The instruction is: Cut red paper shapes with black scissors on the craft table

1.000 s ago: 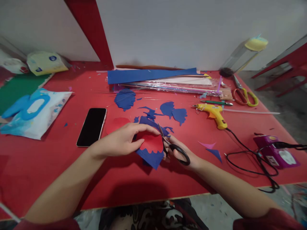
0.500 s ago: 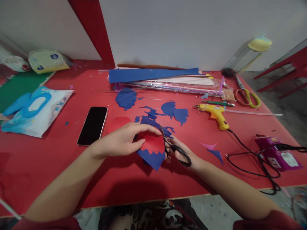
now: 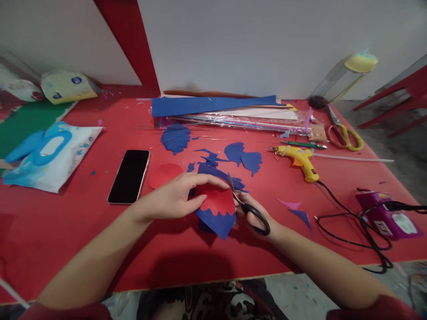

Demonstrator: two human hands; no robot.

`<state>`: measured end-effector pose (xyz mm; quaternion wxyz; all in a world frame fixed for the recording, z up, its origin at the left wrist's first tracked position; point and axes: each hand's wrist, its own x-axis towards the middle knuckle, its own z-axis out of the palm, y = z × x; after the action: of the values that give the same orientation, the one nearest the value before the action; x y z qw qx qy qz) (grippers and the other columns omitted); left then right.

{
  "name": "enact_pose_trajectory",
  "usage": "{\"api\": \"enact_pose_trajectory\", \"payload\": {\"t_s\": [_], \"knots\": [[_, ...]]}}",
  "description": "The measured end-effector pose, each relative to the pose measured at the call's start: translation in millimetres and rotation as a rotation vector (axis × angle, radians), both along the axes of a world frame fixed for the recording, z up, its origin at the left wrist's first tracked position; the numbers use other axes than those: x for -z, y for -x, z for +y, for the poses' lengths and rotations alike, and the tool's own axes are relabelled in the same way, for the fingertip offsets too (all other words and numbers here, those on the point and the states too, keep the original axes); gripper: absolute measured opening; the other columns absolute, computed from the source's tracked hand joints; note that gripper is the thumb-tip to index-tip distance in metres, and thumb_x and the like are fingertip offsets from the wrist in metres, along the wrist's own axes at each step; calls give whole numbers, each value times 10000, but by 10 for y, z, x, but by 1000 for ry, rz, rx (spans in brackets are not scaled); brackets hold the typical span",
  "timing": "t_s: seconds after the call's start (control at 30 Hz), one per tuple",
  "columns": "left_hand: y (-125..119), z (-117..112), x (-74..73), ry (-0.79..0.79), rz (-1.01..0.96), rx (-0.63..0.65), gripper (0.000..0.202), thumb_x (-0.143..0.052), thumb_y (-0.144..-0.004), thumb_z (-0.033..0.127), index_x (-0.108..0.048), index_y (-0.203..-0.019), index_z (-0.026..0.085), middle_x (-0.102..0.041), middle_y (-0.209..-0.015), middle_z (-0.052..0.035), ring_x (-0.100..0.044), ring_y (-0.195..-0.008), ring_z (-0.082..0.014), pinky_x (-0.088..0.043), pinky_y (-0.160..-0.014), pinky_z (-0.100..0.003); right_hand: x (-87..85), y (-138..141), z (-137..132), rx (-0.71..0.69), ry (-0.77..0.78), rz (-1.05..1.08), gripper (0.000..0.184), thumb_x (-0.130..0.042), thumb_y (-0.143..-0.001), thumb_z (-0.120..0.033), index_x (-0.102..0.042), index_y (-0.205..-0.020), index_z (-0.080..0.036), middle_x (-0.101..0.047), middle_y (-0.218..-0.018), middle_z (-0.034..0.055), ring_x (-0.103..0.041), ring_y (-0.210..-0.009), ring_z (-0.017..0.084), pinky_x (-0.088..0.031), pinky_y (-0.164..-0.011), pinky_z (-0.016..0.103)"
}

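Note:
My left hand (image 3: 178, 195) pinches a stacked piece of paper, a red cut-out (image 3: 216, 201) lying on blue paper (image 3: 216, 222), held just above the red table (image 3: 167, 253). My right hand (image 3: 258, 218) grips black-handled scissors (image 3: 248, 209), whose blades point up and left along the right edge of the red cut-out. Several blue paper offcuts (image 3: 240, 155) lie right behind my hands, and a red paper circle (image 3: 164, 174) rests to the left of them.
A black phone (image 3: 129, 176) lies left of my hands. A yellow glue gun (image 3: 300, 161) with its black cord (image 3: 350, 222) runs to a purple power strip (image 3: 387, 213) at right. Long paper rolls (image 3: 230, 113), yellow-handled scissors (image 3: 343, 133) and wipe packs (image 3: 50, 153) sit further out.
Both hands with the paper and scissors have shifted slightly right. The scissor blades have moved a little further along the edge of the red cut-out.

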<state>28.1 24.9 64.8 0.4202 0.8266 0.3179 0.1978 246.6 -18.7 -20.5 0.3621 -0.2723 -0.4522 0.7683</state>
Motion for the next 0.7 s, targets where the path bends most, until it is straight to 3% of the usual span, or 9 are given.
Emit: {"api": "enact_pose_trajectory", "payload": {"t_s": [0.17,0.7], "knots": [[-10,2,35,-2,-22,-10,347,-426,-827,63,-578,-1128,150,-650,-1138,-78,-605,-1024,-149,-465,-908,-274,-50,18,-1,17,-3,-17,550,-655,-685,-601,-434,-1029,-233,-474,-735,-23,-454,-607,115,-377,-578,255],[50,37,30,-4,-9,22,422,-440,-771,11,-583,-1130,181,-652,-1148,-56,-605,-1038,-148,-458,-923,-290,-48,34,26,-24,-49,7,553,-652,-689,-600,-414,-1007,-215,-459,-673,-50,-414,-541,99,-323,-512,244]]}}
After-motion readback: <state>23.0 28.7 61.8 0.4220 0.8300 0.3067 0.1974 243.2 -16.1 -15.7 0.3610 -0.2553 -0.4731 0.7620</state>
